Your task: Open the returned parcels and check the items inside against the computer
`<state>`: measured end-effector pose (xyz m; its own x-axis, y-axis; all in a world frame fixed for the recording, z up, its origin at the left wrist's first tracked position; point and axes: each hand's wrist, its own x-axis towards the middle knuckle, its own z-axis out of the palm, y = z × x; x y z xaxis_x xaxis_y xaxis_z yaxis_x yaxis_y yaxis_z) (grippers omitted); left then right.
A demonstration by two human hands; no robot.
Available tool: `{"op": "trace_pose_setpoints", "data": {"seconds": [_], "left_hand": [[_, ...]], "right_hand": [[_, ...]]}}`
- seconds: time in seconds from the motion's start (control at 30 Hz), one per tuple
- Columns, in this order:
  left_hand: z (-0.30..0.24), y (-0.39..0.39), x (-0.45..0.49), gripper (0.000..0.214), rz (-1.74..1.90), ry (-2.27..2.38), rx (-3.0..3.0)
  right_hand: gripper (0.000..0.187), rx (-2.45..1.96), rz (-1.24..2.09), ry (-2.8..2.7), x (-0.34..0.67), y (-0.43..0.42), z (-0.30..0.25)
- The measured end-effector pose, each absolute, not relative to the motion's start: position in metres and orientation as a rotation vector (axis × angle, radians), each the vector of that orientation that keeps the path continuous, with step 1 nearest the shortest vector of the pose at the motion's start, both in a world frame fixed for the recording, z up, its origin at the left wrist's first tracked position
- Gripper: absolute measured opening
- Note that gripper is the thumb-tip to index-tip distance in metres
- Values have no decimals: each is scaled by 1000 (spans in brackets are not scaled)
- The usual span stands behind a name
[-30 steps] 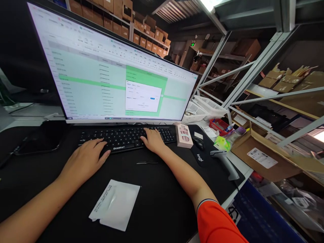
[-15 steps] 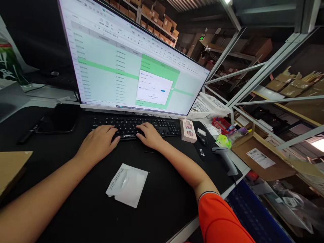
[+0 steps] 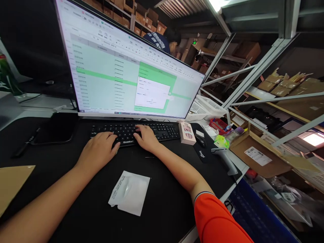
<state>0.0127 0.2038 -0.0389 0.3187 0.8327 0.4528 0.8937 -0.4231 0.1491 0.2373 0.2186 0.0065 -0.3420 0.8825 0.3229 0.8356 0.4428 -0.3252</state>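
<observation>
While the left hand (image 3: 100, 152) and right hand (image 3: 146, 138) lie spread on the black keyboard (image 3: 164, 130) in the head view, neither grasps anything, fingers loose over the keys; the keyboard sits at the foot of the monitor (image 3: 113, 77), where a dialog box (image 3: 152, 94) shows; keying probably goes best with wrists low on the black mat (image 3: 162, 202) and eyes on that box; white pouch (image 3: 130, 192) lies flat between the forearms; mouse (image 3: 201, 140) and scanner (image 3: 224, 158) lie to the right, untouched.
</observation>
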Motion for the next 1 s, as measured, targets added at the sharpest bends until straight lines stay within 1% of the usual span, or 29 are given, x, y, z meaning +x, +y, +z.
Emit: {"op": "trace_pose_setpoints", "data": {"seconds": [0.2,0.3,0.57,0.7,0.87,1.0], "left_hand": [[-43,203,18,59,-749,-1522,-2465],[-46,195,30,55,-761,-1461,-2498],[-44,180,45,52,-614,-1519,-2517],[-41,184,39,55,-634,-1501,-2500],[-42,198,31,68,-677,-1512,-2485],[-45,203,27,73,-650,-1483,-2469]], "right_hand": [[40,-1397,82,-2344,245,214,4],[39,-1362,85,-2389,247,213,2],[41,-1311,81,-2397,246,213,-5],[41,-1339,77,-2393,243,211,-3],[43,-1362,39,-2427,242,209,3],[45,-1424,17,-2414,248,210,7]]}}
